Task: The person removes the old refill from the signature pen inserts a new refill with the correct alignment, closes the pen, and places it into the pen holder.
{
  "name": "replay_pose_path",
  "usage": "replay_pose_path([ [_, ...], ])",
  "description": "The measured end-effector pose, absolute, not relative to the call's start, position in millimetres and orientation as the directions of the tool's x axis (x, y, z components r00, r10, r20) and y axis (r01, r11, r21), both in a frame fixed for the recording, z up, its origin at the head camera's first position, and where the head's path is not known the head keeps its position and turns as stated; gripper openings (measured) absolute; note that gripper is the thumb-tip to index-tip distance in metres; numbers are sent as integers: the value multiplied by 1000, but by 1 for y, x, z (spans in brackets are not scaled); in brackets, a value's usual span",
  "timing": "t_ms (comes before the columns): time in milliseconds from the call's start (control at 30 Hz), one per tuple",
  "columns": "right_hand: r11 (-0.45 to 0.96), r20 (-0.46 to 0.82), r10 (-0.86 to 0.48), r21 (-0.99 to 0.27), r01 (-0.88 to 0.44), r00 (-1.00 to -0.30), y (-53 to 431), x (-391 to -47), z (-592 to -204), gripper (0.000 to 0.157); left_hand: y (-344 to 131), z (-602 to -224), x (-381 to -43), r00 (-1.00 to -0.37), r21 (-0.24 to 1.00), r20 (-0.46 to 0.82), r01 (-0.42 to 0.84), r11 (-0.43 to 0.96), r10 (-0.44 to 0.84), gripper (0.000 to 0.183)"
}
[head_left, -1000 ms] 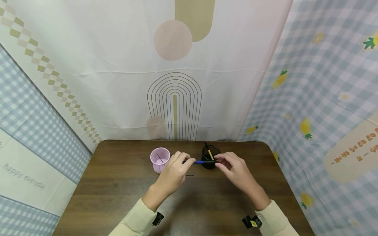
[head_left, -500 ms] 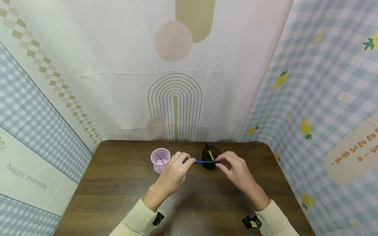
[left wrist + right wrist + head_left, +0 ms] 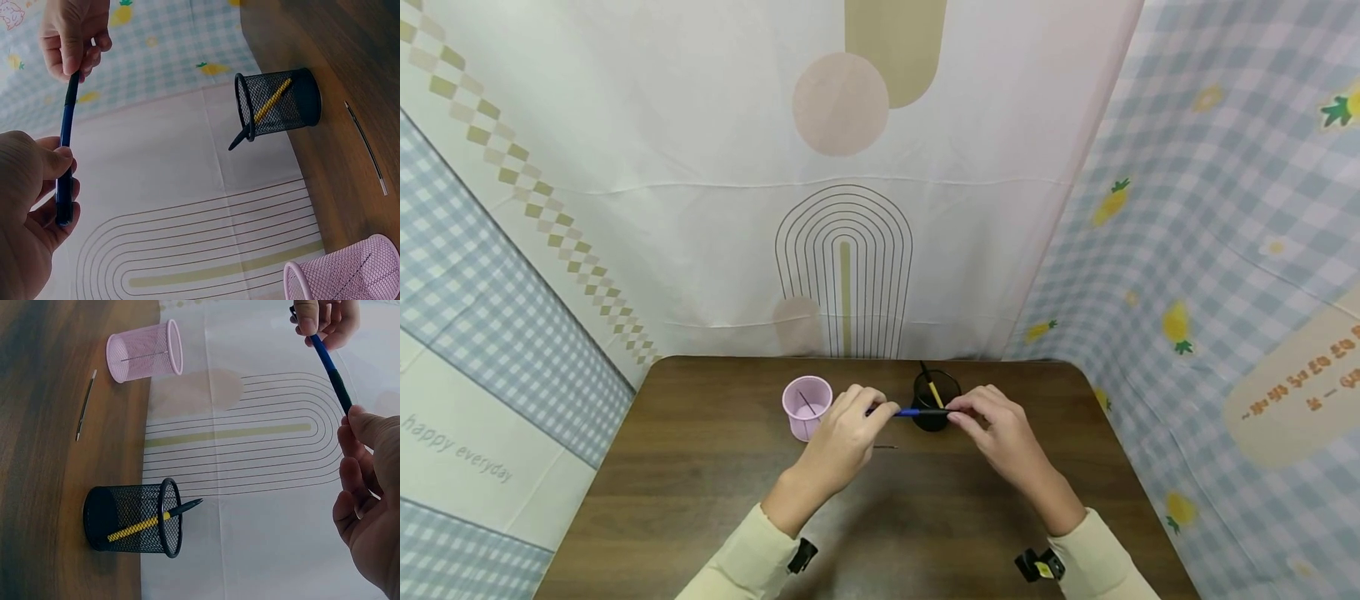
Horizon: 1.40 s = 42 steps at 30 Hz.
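A blue pen with a black grip section (image 3: 910, 412) is held level above the table between both hands. My left hand (image 3: 847, 429) grips its blue barrel (image 3: 66, 134), thumb against the fingers. At the black end, thumb and fingertips of my right hand (image 3: 996, 429) pinch the tip. Beneath and behind the pen stands a black mesh pen holder (image 3: 131, 519) with a yellow and black pen (image 3: 147, 526) leaning in it. A thin pen refill (image 3: 365, 147) lies on the table, partly covered by my left hand in the head view.
A pink mesh pen holder (image 3: 806, 392) stands to the left, with a thin dark refill (image 3: 807, 403) inside. The brown wooden table (image 3: 700, 467) ends at a white patterned cloth (image 3: 715, 250) behind. Blue checked cloth (image 3: 1150, 250) hangs at the right side.
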State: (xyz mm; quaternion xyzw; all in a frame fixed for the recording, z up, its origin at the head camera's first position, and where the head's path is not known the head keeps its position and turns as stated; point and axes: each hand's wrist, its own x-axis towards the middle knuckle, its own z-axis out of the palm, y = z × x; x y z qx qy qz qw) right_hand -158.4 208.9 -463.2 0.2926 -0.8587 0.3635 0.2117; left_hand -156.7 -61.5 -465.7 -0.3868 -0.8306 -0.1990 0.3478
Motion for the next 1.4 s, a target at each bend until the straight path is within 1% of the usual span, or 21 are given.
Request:
replay_pose_path([
  [100,563,585,-352,-491,-665,-730,209,-159,-463,10,-61,-466,-157,-455,60,734,783,619,504,24],
  [233,563,589,-357,-483,-670,-725,208,-159,-463,5,-61,-467,-159,-427,35,750,788,615,504,25],
  [333,574,582,-359,-479,-664,-729,208,-159,-461,6,-61,-467,-158,-424,31,753,787,617,503,26],
  [467,591,582,-360,-462,-661,-729,207,-159,-461,6,-61,-466,-157,-437,40,746,783,620,503,25],
  [700,611,585,-367,-435,-662,-723,206,-161,-465,3,-60,-467,-159,-413,20,763,785,619,498,26],
  [967,609,606,-365,-419,-673,-707,205,-162,-467,5,-60,-467,-159,-416,21,763,781,624,495,25],
  [1067,615,585,-364,-433,-659,-725,206,-161,-467,5,-60,-467,-159,-420,27,762,781,624,493,25],
  [1233,637,525,-351,-474,-608,-776,209,-158,-466,15,-61,-467,-158,-419,33,765,784,620,489,26],
  [1333,626,529,-349,-482,-612,-773,211,-157,-466,23,-62,-467,-158,-412,29,769,786,618,488,26],
  [1400,610,549,-357,-476,-633,-756,213,-157,-466,28,-62,-466,-158,-411,29,770,786,617,487,26],
])
